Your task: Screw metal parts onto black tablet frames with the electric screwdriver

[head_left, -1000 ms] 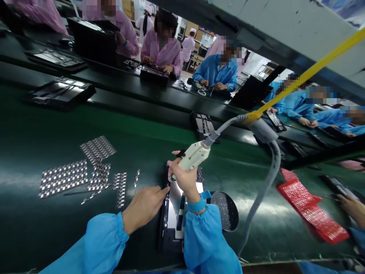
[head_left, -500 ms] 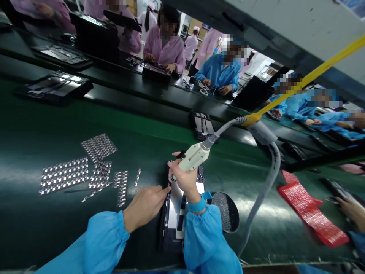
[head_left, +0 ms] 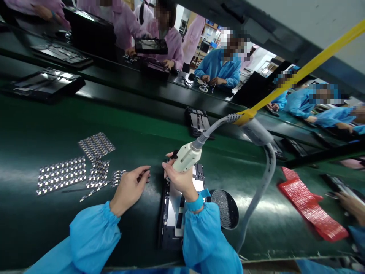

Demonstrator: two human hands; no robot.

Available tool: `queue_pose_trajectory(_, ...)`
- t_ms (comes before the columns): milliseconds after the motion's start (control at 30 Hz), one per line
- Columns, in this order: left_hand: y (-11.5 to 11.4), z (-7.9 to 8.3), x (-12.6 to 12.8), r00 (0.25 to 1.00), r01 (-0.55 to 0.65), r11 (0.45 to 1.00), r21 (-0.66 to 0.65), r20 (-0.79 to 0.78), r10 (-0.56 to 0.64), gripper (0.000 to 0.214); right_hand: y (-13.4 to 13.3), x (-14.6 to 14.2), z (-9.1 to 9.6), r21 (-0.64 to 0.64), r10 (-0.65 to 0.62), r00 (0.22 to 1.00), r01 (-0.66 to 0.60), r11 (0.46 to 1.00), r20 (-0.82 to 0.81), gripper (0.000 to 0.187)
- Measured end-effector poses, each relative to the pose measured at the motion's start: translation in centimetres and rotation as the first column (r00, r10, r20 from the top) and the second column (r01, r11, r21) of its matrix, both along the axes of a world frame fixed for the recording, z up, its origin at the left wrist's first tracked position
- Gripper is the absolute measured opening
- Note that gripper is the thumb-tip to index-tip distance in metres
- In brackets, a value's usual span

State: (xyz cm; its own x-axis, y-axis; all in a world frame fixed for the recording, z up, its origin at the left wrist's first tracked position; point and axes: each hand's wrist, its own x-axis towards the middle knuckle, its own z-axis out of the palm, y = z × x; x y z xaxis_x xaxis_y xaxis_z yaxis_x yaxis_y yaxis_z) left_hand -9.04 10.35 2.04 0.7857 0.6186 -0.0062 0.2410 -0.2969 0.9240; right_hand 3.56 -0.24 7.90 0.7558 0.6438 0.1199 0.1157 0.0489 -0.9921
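Note:
My right hand (head_left: 182, 182) is wrapped round a white electric screwdriver (head_left: 186, 156), its grey cable leading up from the back end. It is over the upper part of an opened tablet-like device (head_left: 173, 207) with silver plates and a dark frame. The driver's tip is hidden behind my hand. My left hand (head_left: 129, 190) hovers over the bench left of the device, thumb and fingertips pinched together; whatever is between them is too small to make out. Beside it lie several sheets of small dark and white pieces (head_left: 61, 175). A round black dish of tiny bits (head_left: 224, 209) sits right of the device.
A yellow strap (head_left: 308, 70) holds the cable (head_left: 266, 179) overhead. Red bubble wrap (head_left: 312, 205) lies at right, near another person's hand (head_left: 352, 205). More opened devices (head_left: 199, 121) rest along the dark line behind. Across it, co-workers in pink and blue sit working.
My left hand has pulled away from the device's left edge, moving left and up, and now covers part of the small pieces. The right hand with the screwdriver has shifted slightly left.

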Motion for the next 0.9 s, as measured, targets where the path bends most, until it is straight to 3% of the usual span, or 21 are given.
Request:
queue_pose_trajectory(233,0.8,0.5,-0.4,0.998,-0.067,0.998,-0.008,-0.003,0.067,0.04,-0.1,0.0,-0.2,0.017,0.025,1.0,-0.025,1.0,-0.004,0.026)
queue_pose_trajectory(533,-1.3,2.3,-2.1,1.0,0.001,0.983,0.183,0.01,-0.003,0.026,-0.2,0.2,-0.5,0.007,0.058,0.998,-0.058,0.998,0.023,0.019)
queue_pose_trajectory(700,-4.6,2.7,-3.5,0.974,0.172,0.946,0.276,0.097,-0.206,0.024,-0.2,0.3,-0.5,0.016,0.053,0.999,-0.053,0.998,0.0,0.017)
queue_pose_trajectory(800,-7.3,3.1,-4.1,0.908,0.3,0.864,0.405,0.155,-0.389,0.036,-0.2,0.3,-0.5,0.016,0.055,0.998,-0.055,0.998,-0.033,0.021)
queue_pose_trajectory(900,-10.1,2.7,-4.2,0.823,0.392,0.761,0.517,0.172,-0.541,0.034,-0.1,0.3,-0.5,0.01,0.035,0.998,-0.035,0.999,-0.053,0.017)
